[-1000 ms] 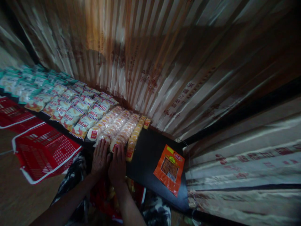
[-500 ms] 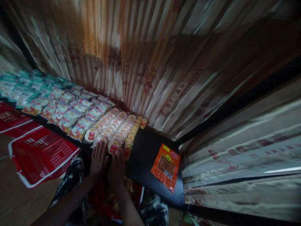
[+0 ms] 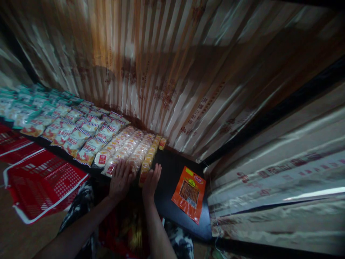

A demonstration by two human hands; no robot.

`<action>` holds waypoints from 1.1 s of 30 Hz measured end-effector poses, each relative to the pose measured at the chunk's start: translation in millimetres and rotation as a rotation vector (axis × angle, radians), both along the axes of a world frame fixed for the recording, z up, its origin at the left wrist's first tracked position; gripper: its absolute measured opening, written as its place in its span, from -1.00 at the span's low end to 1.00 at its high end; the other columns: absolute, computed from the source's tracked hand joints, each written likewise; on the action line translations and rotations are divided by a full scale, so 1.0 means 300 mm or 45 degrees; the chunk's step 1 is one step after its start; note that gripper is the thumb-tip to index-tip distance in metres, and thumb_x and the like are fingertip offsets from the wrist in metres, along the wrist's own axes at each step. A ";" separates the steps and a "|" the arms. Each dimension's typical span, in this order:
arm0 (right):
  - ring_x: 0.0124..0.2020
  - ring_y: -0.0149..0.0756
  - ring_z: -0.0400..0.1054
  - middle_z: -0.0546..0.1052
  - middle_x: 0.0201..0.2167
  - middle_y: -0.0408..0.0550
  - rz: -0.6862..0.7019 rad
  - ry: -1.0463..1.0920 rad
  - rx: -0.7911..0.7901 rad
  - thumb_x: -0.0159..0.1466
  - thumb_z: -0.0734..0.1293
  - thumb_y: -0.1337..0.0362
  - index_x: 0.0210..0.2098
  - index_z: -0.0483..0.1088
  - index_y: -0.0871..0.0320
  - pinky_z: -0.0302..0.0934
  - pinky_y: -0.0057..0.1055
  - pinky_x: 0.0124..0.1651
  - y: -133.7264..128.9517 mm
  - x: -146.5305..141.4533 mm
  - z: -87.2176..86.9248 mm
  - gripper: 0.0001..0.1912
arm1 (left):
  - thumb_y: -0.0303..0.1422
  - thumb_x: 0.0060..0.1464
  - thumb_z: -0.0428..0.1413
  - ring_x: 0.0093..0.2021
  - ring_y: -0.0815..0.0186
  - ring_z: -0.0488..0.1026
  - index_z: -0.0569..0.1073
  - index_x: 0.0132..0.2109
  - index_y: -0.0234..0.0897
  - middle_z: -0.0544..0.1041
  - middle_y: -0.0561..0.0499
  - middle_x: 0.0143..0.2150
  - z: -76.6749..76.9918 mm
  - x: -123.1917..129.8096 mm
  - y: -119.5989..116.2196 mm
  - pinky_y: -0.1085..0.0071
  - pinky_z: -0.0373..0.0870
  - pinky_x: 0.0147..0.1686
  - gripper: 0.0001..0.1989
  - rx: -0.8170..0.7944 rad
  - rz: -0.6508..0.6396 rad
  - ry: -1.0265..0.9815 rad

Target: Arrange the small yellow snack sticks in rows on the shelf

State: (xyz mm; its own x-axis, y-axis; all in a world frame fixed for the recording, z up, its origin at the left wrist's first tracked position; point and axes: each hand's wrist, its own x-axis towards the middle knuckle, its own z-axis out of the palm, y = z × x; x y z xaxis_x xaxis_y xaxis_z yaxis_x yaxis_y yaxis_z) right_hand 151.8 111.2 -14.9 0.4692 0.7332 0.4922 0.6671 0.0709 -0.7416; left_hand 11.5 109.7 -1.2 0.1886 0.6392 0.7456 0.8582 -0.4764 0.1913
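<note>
Rows of clear-wrapped round packs (image 3: 124, 145) lie on a black shelf (image 3: 172, 169), with a row of small yellow packs (image 3: 150, 154) along their right side. My left hand (image 3: 121, 181) rests, fingers extended, at the front ends of the clear-wrapped rows. Beside the front of the yellow row is my right hand (image 3: 151, 182), its fingers stretched forward and holding nothing. An orange snack bag (image 3: 189, 194) lies flat on the shelf to the right of my right hand.
White-and-blue snack bags (image 3: 77, 136) and green bags (image 3: 25, 102) fill the shelf's left part. A red basket (image 3: 45, 180) stands below at left, another red container (image 3: 113, 230) beneath my arms. Striped plastic sheeting (image 3: 167, 64) hangs behind the shelf.
My right hand has moved right, from the front of the clear-wrapped packs to the yellow row. My left hand has shifted slightly right. The view has shifted a little.
</note>
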 end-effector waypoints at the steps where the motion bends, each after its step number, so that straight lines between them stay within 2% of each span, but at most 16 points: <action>1: 0.31 -0.07 -0.16 0.08 0.24 0.31 0.013 -0.008 0.007 0.37 -0.10 0.15 0.22 0.01 0.31 -0.05 0.16 0.19 0.014 -0.007 -0.010 -0.48 | -0.41 0.17 -0.05 0.33 0.06 -0.12 -0.10 0.32 -0.30 -0.04 -0.21 0.34 0.000 0.002 0.003 0.01 0.02 0.22 -0.38 -0.008 0.001 0.011; 5: 0.30 -0.07 -0.14 0.09 0.22 0.36 0.052 -0.045 0.060 0.37 -0.11 0.17 0.21 -0.01 0.35 -0.04 0.17 0.19 0.062 -0.055 -0.041 -0.48 | -0.39 0.17 -0.06 0.33 0.05 -0.10 -0.06 0.31 -0.33 -0.03 -0.23 0.34 -0.002 0.008 0.008 0.03 0.06 0.20 -0.40 -0.079 0.022 0.051; 10: 0.27 -0.08 -0.04 0.17 0.18 0.38 0.023 -0.004 0.066 0.37 -0.10 0.17 0.19 0.04 0.37 -0.02 0.15 0.18 0.091 -0.092 -0.029 -0.48 | -0.38 0.18 -0.07 0.33 0.07 -0.10 -0.05 0.31 -0.33 -0.01 -0.22 0.33 -0.005 0.010 0.012 0.04 0.06 0.21 -0.41 -0.119 0.030 0.022; 17: 0.28 -0.08 -0.08 0.15 0.20 0.35 0.067 -0.079 0.054 0.37 -0.10 0.18 0.21 0.02 0.36 -0.02 0.14 0.19 0.079 -0.058 -0.013 -0.48 | -0.38 0.17 -0.06 0.33 0.05 -0.10 -0.07 0.31 -0.39 0.01 -0.26 0.33 -0.016 0.012 0.011 0.03 0.05 0.21 -0.39 -0.143 0.068 0.039; 22: 0.27 -0.11 -0.04 0.18 0.19 0.34 0.063 -0.035 0.022 0.38 -0.11 0.18 0.19 0.04 0.37 -0.01 0.09 0.20 0.108 -0.038 -0.011 -0.48 | -0.38 0.16 -0.03 0.33 0.02 -0.10 -0.09 0.31 -0.38 -0.03 -0.26 0.34 -0.013 0.014 0.013 -0.01 0.05 0.20 -0.36 -0.119 0.054 0.055; 28: 0.25 -0.12 0.02 0.21 0.17 0.34 0.085 0.025 0.015 0.37 -0.11 0.14 0.19 0.07 0.35 0.01 0.06 0.19 0.119 -0.054 -0.007 -0.46 | -0.36 0.18 -0.05 0.32 0.06 -0.05 -0.07 0.31 -0.37 0.00 -0.25 0.33 -0.002 0.014 0.015 0.07 0.12 0.19 -0.39 -0.121 0.031 0.000; 33: 0.26 -0.13 0.01 0.17 0.21 0.30 0.111 0.087 -0.009 0.37 -0.11 0.12 0.20 0.06 0.33 -0.01 0.04 0.21 0.107 -0.039 0.000 -0.45 | -0.35 0.19 -0.07 0.33 0.03 -0.10 -0.16 0.32 -0.38 -0.04 -0.25 0.34 -0.013 0.012 0.009 -0.02 0.07 0.20 -0.36 -0.103 0.036 -0.007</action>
State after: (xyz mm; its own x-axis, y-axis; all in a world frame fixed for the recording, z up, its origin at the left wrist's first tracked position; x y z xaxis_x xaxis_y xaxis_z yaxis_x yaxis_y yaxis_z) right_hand 140.2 143.3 -15.0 0.4354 0.7763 0.4559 0.6065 0.1213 -0.7858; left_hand 15.2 112.4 -5.0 0.1658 0.7025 0.6921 0.8697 -0.4350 0.2332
